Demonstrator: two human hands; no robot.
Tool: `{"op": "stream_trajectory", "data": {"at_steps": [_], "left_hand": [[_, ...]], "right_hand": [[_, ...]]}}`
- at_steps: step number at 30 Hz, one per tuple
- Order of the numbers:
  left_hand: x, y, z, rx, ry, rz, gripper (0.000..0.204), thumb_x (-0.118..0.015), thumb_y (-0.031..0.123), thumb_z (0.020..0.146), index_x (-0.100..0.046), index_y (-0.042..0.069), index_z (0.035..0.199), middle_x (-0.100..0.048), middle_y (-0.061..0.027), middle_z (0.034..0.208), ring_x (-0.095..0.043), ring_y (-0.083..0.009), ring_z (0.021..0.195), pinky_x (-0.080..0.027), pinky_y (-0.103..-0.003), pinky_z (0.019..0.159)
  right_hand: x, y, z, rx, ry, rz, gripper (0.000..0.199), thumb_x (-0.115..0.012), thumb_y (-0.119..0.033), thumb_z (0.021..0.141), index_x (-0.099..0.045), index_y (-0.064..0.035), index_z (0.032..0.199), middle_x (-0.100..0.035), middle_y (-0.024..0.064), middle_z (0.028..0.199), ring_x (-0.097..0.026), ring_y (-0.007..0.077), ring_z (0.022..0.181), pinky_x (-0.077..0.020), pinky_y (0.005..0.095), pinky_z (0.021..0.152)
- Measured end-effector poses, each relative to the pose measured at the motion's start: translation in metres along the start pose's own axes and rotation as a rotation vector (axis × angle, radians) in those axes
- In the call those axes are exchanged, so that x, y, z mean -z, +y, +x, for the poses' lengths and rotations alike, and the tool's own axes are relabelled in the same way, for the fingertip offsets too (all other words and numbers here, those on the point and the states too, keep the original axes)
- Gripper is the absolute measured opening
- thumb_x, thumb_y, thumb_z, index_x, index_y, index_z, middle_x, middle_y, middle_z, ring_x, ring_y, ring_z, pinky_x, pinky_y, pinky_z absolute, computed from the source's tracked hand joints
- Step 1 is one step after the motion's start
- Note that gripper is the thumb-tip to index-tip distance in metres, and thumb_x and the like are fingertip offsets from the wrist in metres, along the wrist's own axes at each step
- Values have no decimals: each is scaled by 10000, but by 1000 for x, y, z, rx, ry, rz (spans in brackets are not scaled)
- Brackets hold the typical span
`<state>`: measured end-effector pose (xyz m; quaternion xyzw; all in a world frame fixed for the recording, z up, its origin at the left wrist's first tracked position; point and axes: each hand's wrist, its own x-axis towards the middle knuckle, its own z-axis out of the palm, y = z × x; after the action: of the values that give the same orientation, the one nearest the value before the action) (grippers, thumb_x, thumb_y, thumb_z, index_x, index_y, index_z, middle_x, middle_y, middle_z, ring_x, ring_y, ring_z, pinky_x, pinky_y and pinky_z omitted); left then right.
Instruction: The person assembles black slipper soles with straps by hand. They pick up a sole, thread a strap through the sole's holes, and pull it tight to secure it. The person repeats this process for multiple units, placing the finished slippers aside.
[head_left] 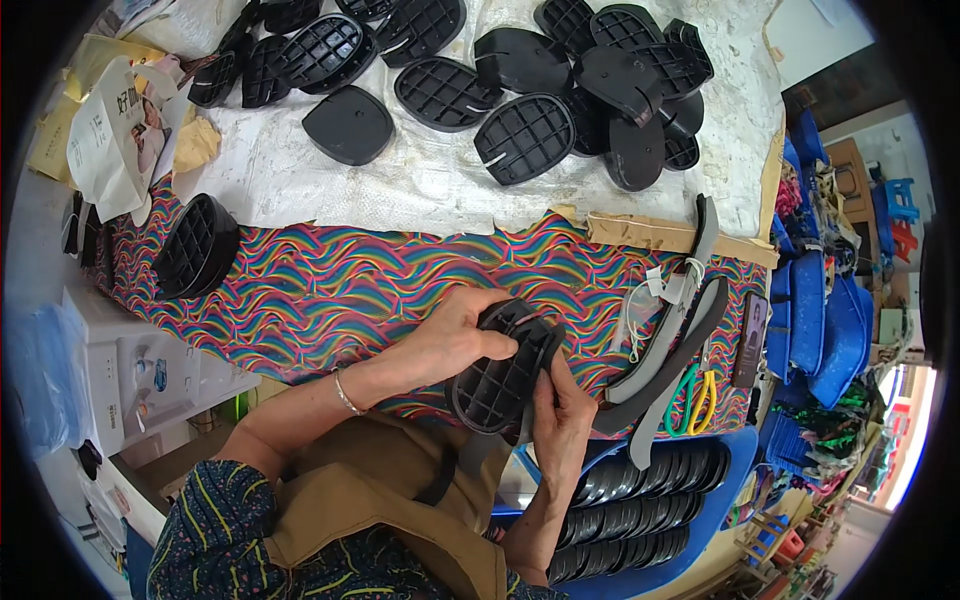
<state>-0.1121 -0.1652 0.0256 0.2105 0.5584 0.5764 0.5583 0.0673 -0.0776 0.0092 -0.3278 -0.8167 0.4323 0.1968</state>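
In front of my chest I hold a black moulded shoe-heel piece [490,385] with its gridded hollow side up. My left hand [465,335] is closed on its upper end, the thumb pressed into the hollow and the fingers hidden behind. My right hand [562,410] grips the right edge, fingers upright along the rim. A narrow dark strip seems to run along that edge, partly hidden by the hand. To the right lie curved black and grey strips [680,350], and green-handled scissors [683,400] beside yellow-handled scissors [706,402].
Many similar black heel pieces [525,140] lie on white sheeting [270,190] at the back. A small stack [198,248] stands on the patterned cloth [330,285] at left. A blue crate [738,470] of black pieces sits low at right. A phone [750,340] lies at the right edge.
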Motion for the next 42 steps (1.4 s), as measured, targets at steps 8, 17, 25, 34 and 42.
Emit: {"op": "stream_trajectory", "data": {"at_steps": [8,17,25,34,42], "left_hand": [[-2,8,-5,-111,107,-94,254,-653,22,803,-663,-26,1052,-668,-13,907,-605,-70,793,-479,-225,703],[-10,19,-7,-202,182,-182,215,-645,7,800,-663,-18,1013,-652,2,871,-573,-51,770,-465,-218,679],[-18,18,-10,-271,227,-37,221,-662,32,799,-648,-34,1010,-642,0,844,-562,-56,753,-461,-228,660],[-32,15,-16,-443,372,112,233,-610,13,807,-627,-59,1027,-649,-84,833,-602,-101,760,-485,-272,658],[-51,6,-49,-500,229,57,425,-632,86,939,-441,-22,1303,-591,-114,1169,-581,-134,1055,-480,-282,884]], "right_hand": [[3,-38,-21,-109,-5,82,278,-508,-23,984,-606,24,1240,-648,77,757,-583,94,608,-463,252,562],[-13,-39,-53,-179,127,93,236,-485,-96,1023,-638,2,1174,-559,-4,612,-473,36,469,-343,203,433],[-11,-35,-57,-136,127,160,266,-479,-137,1033,-631,13,1193,-568,-8,616,-432,14,459,-295,189,422],[-1,-46,-55,-239,98,314,272,-513,-106,1001,-630,22,1210,-586,-2,649,-452,32,495,-353,211,465],[4,-35,-48,-323,252,537,269,-594,-123,968,-656,64,1152,-534,-45,605,-374,1,422,-264,181,381]]}}
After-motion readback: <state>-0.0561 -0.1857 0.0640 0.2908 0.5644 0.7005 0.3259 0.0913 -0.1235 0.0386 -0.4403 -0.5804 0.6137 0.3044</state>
